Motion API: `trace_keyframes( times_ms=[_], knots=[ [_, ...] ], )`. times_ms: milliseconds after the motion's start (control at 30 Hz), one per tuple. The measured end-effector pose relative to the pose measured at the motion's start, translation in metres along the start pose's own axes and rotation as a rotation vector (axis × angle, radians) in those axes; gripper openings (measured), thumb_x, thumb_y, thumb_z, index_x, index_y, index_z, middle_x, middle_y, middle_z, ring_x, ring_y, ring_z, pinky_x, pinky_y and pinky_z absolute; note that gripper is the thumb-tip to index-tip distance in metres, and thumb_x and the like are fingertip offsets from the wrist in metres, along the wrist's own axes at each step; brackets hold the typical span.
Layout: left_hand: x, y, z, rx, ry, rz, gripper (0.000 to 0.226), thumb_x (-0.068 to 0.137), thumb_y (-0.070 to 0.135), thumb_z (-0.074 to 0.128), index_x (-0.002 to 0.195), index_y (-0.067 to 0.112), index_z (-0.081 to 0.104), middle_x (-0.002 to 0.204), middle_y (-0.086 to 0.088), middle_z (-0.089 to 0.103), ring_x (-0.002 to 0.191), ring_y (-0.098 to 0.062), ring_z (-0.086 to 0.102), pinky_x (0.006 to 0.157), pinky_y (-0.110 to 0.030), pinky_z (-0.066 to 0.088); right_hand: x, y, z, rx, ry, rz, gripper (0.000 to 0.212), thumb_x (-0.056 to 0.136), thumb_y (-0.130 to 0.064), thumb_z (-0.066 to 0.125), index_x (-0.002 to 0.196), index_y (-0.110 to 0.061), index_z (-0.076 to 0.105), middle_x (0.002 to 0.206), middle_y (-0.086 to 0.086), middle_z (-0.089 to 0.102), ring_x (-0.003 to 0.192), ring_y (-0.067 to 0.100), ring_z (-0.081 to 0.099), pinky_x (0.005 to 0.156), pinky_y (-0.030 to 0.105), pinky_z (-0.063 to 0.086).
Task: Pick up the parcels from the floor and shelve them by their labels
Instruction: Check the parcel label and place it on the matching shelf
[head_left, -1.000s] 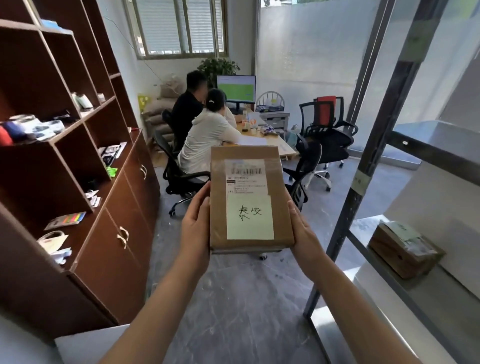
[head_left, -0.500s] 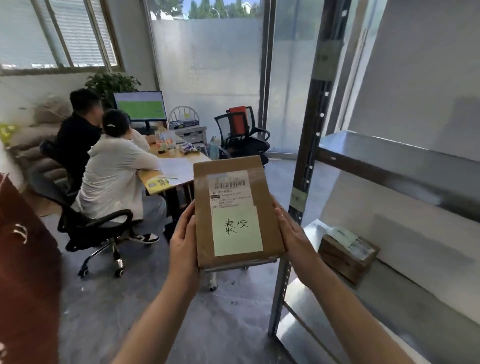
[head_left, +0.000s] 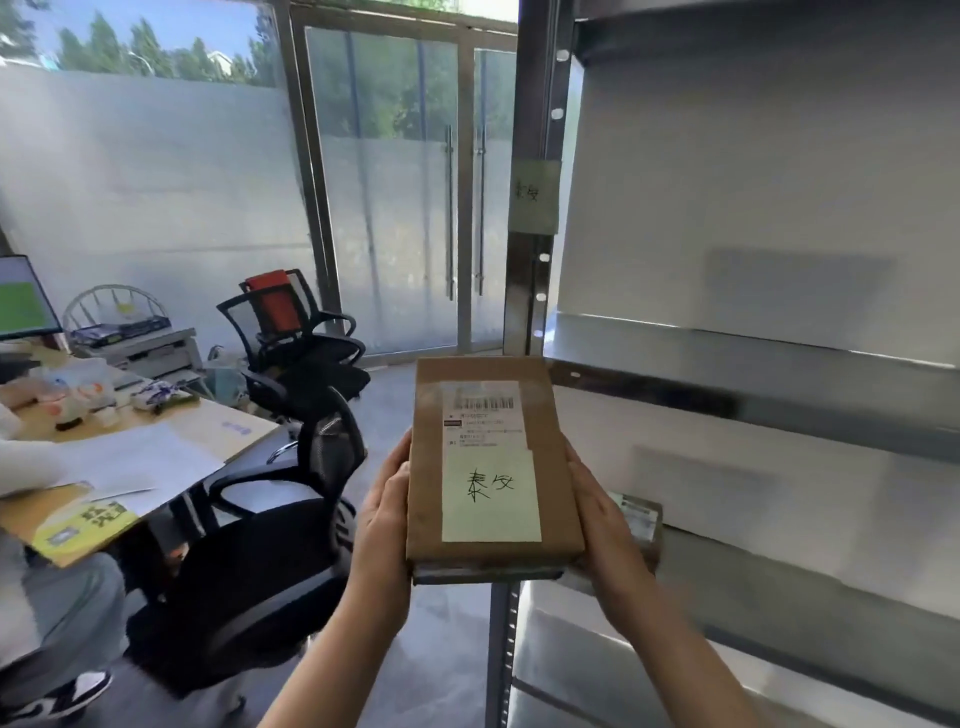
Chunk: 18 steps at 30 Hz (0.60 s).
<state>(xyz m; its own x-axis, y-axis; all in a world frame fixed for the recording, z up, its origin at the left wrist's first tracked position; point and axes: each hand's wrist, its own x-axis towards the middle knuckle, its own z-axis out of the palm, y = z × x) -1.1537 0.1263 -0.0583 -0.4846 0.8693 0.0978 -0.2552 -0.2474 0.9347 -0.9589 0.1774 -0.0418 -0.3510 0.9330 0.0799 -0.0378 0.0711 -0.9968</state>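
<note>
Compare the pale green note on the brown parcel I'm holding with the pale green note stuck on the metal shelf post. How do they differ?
The pale green note on the brown cardboard parcel lies lit and facing the camera; the pale green note on the metal shelf post hangs upright, higher, in shade. The parcel note's black handwriting is bold and clear; the post note's looks fainter and smaller. Both carry two handwritten characters that appear to match.

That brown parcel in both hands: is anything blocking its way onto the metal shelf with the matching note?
Nothing visible does. The parcel is held between the left hand and right hand, and the shelf board beside the matching note looks bare. Another parcel sits one level lower.
</note>
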Motion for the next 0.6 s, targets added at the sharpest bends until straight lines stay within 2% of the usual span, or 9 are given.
trace_keyframes(
  times_ms=[100, 233, 300, 333, 400, 467, 600],
  knots=[
    [0.019, 0.004, 0.002, 0.025, -0.078, -0.003, 0.035, 0.106, 0.029, 0.045, 0.133, 0.038, 0.065, 0.130, -0.004, 0.071, 0.122, -0.031, 0.066, 0.104, -0.058, 0.050, 0.000, -0.006, 0.005, -0.035, 0.093, -0.022, 0.044, 0.085, -0.072, 0.036, 0.128, -0.072, 0.046, 0.144, -0.020, 0.056, 0.130, 0.010, 0.056, 0.111, 0.052, 0.044],
    [0.039, 0.013, 0.016, 0.016, -0.219, 0.023, 0.036, 0.107, 0.034, 0.044, 0.137, 0.034, 0.061, 0.128, 0.002, 0.072, 0.118, -0.021, 0.069, 0.092, -0.040, 0.055, 0.007, -0.013, 0.003, -0.013, 0.161, -0.063, 0.042, 0.092, -0.064, 0.036, 0.132, -0.067, 0.046, 0.139, -0.019, 0.061, 0.127, 0.008, 0.060, 0.109, 0.051, 0.047],
    [0.047, 0.016, 0.023, 0.005, -0.257, 0.037, 0.037, 0.108, 0.034, 0.041, 0.140, 0.033, 0.059, 0.128, 0.003, 0.073, 0.116, -0.017, 0.070, 0.087, -0.033, 0.055, 0.015, -0.017, 0.000, -0.021, 0.191, -0.107, 0.043, 0.098, -0.057, 0.033, 0.139, -0.059, 0.045, 0.141, -0.018, 0.059, 0.128, 0.005, 0.059, 0.110, 0.043, 0.047],
    [0.051, 0.017, 0.026, -0.002, -0.266, 0.047, 0.038, 0.108, 0.033, 0.040, 0.140, 0.032, 0.059, 0.127, 0.002, 0.073, 0.116, -0.018, 0.070, 0.086, -0.033, 0.055, 0.019, -0.020, -0.001, -0.027, 0.202, -0.128, 0.044, 0.101, -0.052, 0.032, 0.143, -0.053, 0.044, 0.142, -0.017, 0.059, 0.127, 0.002, 0.059, 0.108, 0.034, 0.049],
    [0.059, 0.018, 0.033, -0.020, -0.265, 0.056, 0.037, 0.108, 0.033, 0.041, 0.140, 0.031, 0.060, 0.127, 0.001, 0.073, 0.118, -0.021, 0.069, 0.091, -0.037, 0.055, 0.027, -0.025, -0.004, -0.030, 0.205, -0.146, 0.043, 0.106, -0.042, 0.029, 0.148, -0.044, 0.041, 0.139, -0.018, 0.060, 0.121, -0.005, 0.061, 0.096, 0.017, 0.052],
    [0.066, 0.018, 0.039, -0.040, -0.262, 0.063, 0.036, 0.107, 0.032, 0.042, 0.138, 0.032, 0.061, 0.127, 0.001, 0.073, 0.118, -0.022, 0.068, 0.092, -0.039, 0.054, 0.034, -0.029, -0.007, -0.043, 0.204, -0.148, 0.044, 0.107, -0.040, 0.029, 0.150, -0.041, 0.038, 0.139, -0.018, 0.060, 0.120, -0.007, 0.061, 0.094, 0.014, 0.051],
    [0.074, 0.016, 0.051, -0.050, -0.297, 0.069, 0.038, 0.108, 0.031, 0.041, 0.140, 0.029, 0.059, 0.124, -0.001, 0.074, 0.111, -0.019, 0.071, 0.079, -0.028, 0.059, 0.041, -0.033, -0.015, -0.054, 0.227, -0.154, 0.046, 0.106, -0.043, 0.029, 0.152, -0.041, 0.035, 0.147, -0.013, 0.055, 0.126, -0.002, 0.057, 0.097, 0.015, 0.048]
  ],
)
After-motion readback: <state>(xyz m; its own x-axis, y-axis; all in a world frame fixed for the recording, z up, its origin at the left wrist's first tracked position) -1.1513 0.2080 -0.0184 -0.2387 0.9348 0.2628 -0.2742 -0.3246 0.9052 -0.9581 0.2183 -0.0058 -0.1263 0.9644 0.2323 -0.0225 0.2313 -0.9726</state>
